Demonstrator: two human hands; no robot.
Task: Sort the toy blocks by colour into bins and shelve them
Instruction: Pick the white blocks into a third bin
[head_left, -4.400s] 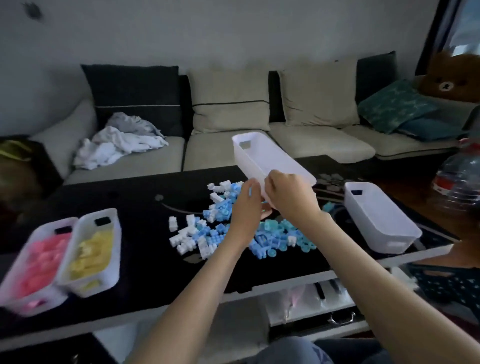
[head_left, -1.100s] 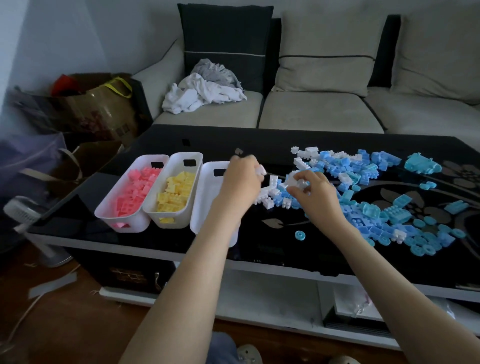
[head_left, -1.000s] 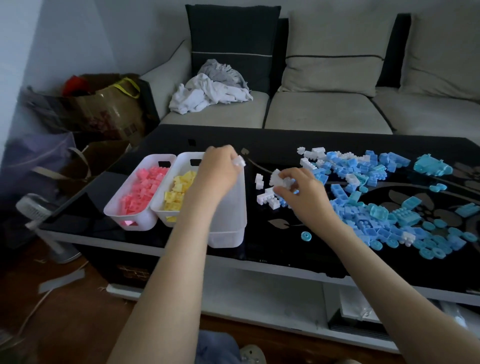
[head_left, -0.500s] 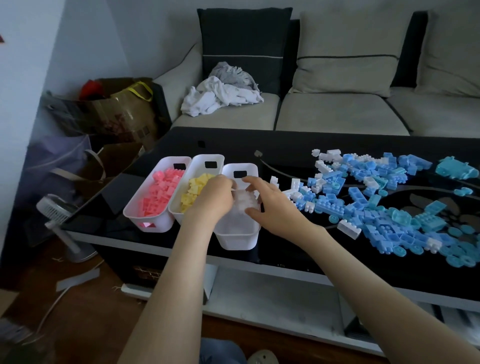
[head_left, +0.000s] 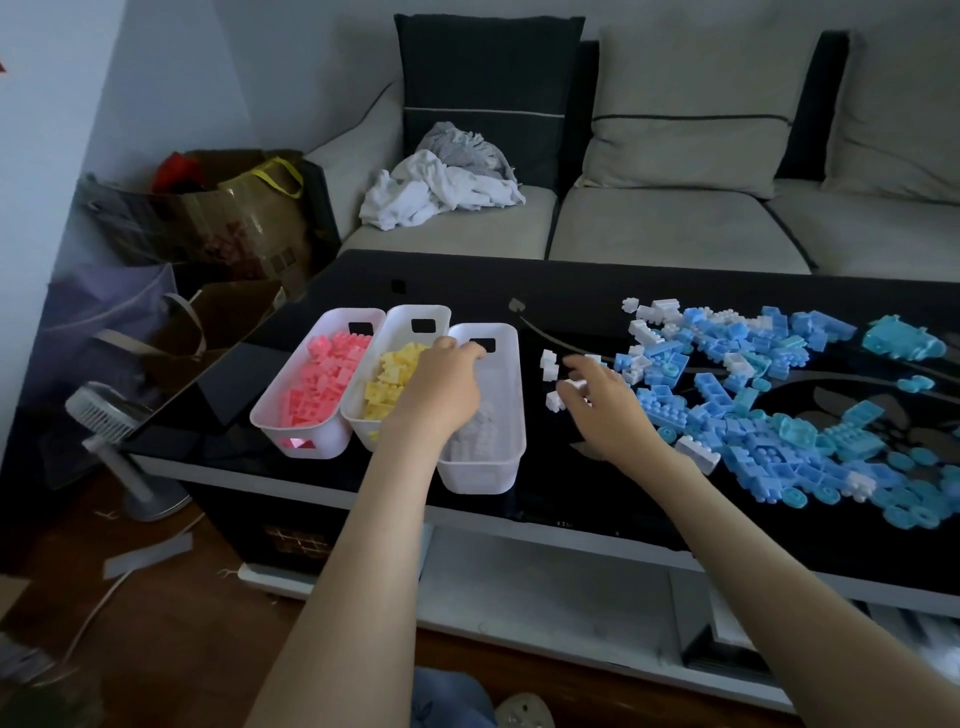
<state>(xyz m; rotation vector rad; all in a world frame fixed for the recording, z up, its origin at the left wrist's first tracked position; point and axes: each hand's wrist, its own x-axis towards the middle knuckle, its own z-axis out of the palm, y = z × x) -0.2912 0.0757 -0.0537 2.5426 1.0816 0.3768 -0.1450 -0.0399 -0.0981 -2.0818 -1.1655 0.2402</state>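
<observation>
Three white bins stand side by side at the left end of the black table (head_left: 571, 280). The pink bin (head_left: 270, 415) holds pink blocks, the yellow bin (head_left: 358, 410) yellow ones. The white bin (head_left: 506, 410) has a few white blocks (head_left: 475, 439) in its near end. My left hand (head_left: 441, 387) hovers over the white bin with relaxed fingers and nothing visible in it. My right hand (head_left: 597, 405) reaches over loose white blocks (head_left: 549, 364) just right of the bin, thumb and fingers curled round one white block (head_left: 575, 384). A big pile of blue blocks (head_left: 753, 410), with some white ones mixed in, spreads to the right.
A sofa (head_left: 675, 228) with cushions and a heap of clothes (head_left: 441, 182) runs behind the table. Bags (head_left: 223, 218) stand at the table's left end, with a small fan (head_left: 109, 415) on the floor. A white lower shelf (head_left: 545, 597) lies under the tabletop.
Both hands were over the white bin half a second ago. My right hand has moved right, back to the loose white blocks; my left hand stays over the bin, now further along it.
</observation>
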